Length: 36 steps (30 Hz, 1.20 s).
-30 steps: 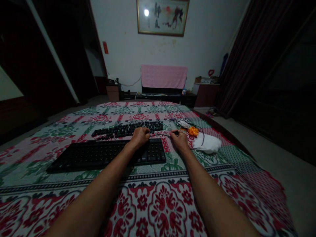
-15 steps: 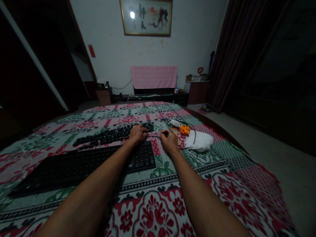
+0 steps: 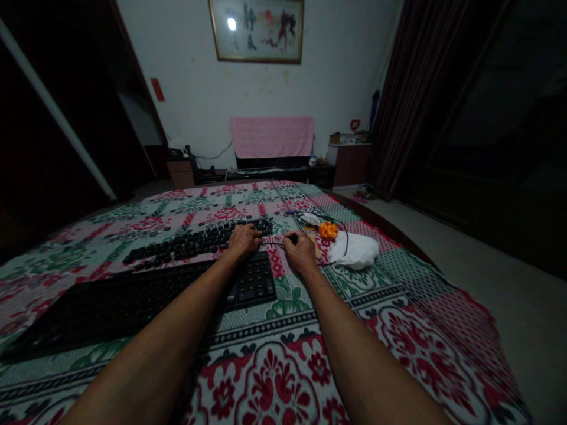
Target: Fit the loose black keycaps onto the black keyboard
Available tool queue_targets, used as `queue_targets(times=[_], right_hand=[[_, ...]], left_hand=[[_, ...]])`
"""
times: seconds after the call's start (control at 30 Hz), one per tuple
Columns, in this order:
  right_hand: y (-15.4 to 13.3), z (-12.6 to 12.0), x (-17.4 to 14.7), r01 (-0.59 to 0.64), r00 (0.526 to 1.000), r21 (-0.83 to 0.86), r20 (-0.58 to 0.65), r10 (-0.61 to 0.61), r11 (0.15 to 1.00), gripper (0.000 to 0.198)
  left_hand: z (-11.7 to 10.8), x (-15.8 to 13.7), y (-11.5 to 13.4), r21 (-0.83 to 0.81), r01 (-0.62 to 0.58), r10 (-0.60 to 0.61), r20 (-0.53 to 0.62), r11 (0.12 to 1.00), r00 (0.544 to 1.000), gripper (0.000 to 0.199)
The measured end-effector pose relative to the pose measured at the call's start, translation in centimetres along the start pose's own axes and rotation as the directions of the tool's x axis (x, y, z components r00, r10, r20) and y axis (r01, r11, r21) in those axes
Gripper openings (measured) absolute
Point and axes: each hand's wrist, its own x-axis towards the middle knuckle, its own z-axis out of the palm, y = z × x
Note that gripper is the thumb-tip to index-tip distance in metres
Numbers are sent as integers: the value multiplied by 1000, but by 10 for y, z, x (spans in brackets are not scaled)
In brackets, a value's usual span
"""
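A thin dark cord (image 3: 273, 243) runs between my two hands, low over the tablecloth. My left hand (image 3: 245, 239) is closed near one end of it, beside the loose black keycaps (image 3: 186, 243); its fingertips are partly hidden. My right hand (image 3: 300, 252) pinches the cord's other end between thumb and fingers. Under my left forearm lies a black keyboard (image 3: 252, 284) with its keycaps off. The keycaps are laid out in rows behind it.
Right of my right hand are a crumpled white plastic bag (image 3: 357, 252), an orange flower-like bundle (image 3: 328, 231), a tan card (image 3: 315, 243) and tangled dark cord. A patterned cloth (image 3: 277, 383) covers the table, whose edge (image 3: 398, 236) curves along the right.
The whole view has shifted slightly, so everything appears a little further left. Both hands keep nearly the same pose, with the cord still between them.
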Motion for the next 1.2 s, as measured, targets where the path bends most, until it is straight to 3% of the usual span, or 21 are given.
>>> queue_targets(times=[0.37,0.47,0.57,0.67,0.83,0.9,1.1,1.2], right_hand=[[1,1,0,-2,1000,36,2,2,999,18],[2,2,1,3,1000,35,2,-3,999,19],[3,2,1,10,1000,34,4,-10,999,19],[2,2,1,13,1000,34,3,-13,999,20],[1,1,2,-2,1000,0,11,2,1000,22],[4,2,2,4,1000,-4,-7,-4,1000,22],[4,3,0,46,999,117,-11,-45,992,20],[-9,-6,-1,-3,991,253,132,-31,967,24]], left_hand=[[2,0,-2,-40,0,-2,-50,999,999,34],[-7,0,-1,-74,-11,6,-61,997,998,34],[-21,-5,0,-95,-87,87,-10,992,996,33],[-36,-22,0,-102,-126,134,79,987,988,30],[-55,-73,0,-111,-42,59,162,993,985,35],[-61,-93,0,-153,-67,102,230,986,968,34],[-64,-123,-9,-176,23,14,207,984,978,71],[-61,-127,-15,-219,18,37,243,976,969,80]])
